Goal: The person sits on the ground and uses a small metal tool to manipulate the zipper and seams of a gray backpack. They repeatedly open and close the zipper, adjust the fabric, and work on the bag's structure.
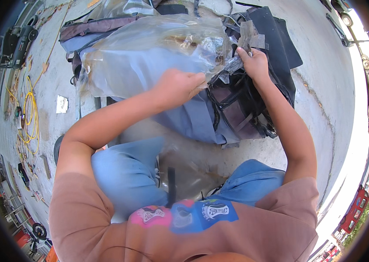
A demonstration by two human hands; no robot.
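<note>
A large clear plastic sheet (125,65), stained brown in places, lies over grey-blue and dark fabric in front of me. The fingers of my left hand (181,86), slightly blurred, are closed on its near right edge. Farther right, my right hand (256,64) pinches a crumpled grey strip (246,34), which looks like tape or cloth, at the sheet's ragged right end. Below and around that hand are black straps and webbing (233,95) on a mauve and black fabric piece. Grey-blue fabric (187,121) hangs out toward my knees.
Black flat panels (274,36) lie at the right. More clear plastic (187,167) is on the concrete between my legs. On the left are a coiled yellow cord (30,121), a small white piece (62,104) and a black wheeled machine (19,47), perhaps a compressor.
</note>
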